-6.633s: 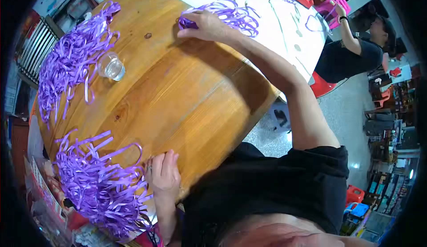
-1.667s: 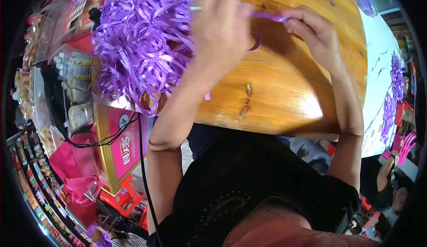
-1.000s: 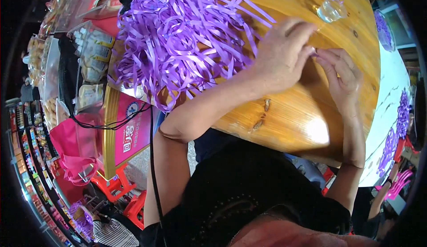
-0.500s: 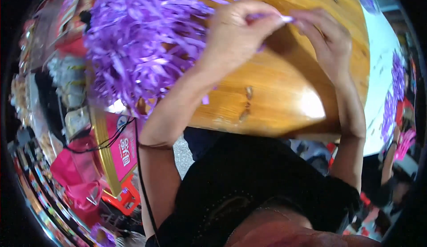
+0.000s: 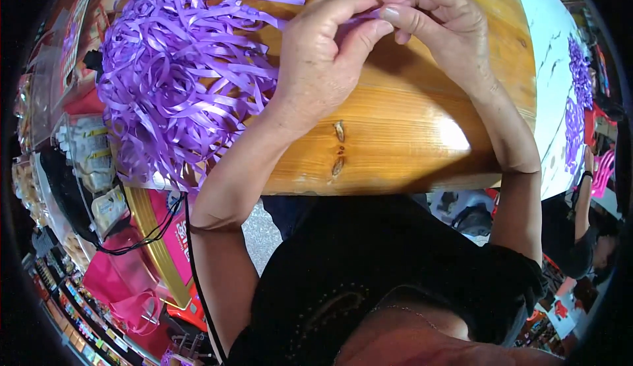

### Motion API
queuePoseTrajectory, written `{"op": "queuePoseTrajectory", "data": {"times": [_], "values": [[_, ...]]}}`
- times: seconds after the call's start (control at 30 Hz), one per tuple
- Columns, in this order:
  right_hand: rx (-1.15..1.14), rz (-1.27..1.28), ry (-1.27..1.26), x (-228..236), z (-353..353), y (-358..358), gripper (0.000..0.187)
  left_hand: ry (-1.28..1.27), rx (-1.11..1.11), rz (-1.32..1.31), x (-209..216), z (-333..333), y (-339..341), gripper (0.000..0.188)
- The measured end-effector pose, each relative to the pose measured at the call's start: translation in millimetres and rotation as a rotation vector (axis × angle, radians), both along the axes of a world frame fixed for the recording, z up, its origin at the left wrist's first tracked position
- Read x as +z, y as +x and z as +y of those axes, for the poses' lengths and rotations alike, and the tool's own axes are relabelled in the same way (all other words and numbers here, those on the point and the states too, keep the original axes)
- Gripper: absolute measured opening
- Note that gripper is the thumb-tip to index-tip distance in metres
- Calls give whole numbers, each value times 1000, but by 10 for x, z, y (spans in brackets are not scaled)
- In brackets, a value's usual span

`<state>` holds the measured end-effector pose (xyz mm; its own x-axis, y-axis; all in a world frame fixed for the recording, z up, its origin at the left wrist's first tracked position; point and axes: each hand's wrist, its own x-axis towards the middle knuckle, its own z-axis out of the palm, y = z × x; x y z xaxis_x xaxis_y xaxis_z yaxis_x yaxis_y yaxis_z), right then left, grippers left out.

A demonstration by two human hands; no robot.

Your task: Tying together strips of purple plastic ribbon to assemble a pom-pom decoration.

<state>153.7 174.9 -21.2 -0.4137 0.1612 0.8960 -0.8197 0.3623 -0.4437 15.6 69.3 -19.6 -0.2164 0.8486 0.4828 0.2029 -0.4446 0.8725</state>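
Observation:
Both of my hands are raised over the wooden table [image 5: 402,135], with their fingertips meeting at its far middle. A thin purple ribbon [image 5: 370,15] runs between them. My left hand [image 5: 326,56] is closed on the ribbon, which also trails out behind it to the left. My right hand [image 5: 448,33] pinches the same ribbon close to the left fingertips; the pinched end is mostly hidden by the fingers. Left of my left hand lies a big tangled heap of glossy purple ribbons [image 5: 178,76], some strands reaching toward that hand.
At the right stands a white marbled table [image 5: 547,89] with purple ribbon bundles [image 5: 575,129]. A co-worker's arm [image 5: 583,201] is beside pink strands [image 5: 602,171] there. On the left are packaged goods [image 5: 92,152], a black cable [image 5: 148,237] and a pink bag [image 5: 125,287].
My hands have come closer together, and the right fingers now meet the left fingertips. The whole view has shifted a little. The ribbon stays held.

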Motion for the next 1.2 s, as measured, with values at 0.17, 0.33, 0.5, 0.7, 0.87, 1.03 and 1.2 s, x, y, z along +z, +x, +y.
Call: {"op": "queuePoseTrajectory", "data": {"times": [0.17,0.33,0.5,0.7,0.87,1.03,1.2], "values": [[-496,-776,-556,440,-334,193,10,-58,45,-33,102,-63,-112,8],[-485,-422,-36,442,-191,189,18,-114,62,-51,116,-30,-173,9],[-930,-649,347,682,-417,175,30,-130,25,-120,36,-17,-131,8],[-922,-724,346,413,-280,170,22,-153,-48,-107,46,-6,-64,8],[-987,-1038,303,643,-360,109,11,-261,35,217,143,-44,-195,11],[-820,-431,412,450,-209,147,8,-256,45,112,57,1,-223,12],[-418,-1143,-523,637,-320,272,10,-328,44,-249,125,25,-120,14]]}}
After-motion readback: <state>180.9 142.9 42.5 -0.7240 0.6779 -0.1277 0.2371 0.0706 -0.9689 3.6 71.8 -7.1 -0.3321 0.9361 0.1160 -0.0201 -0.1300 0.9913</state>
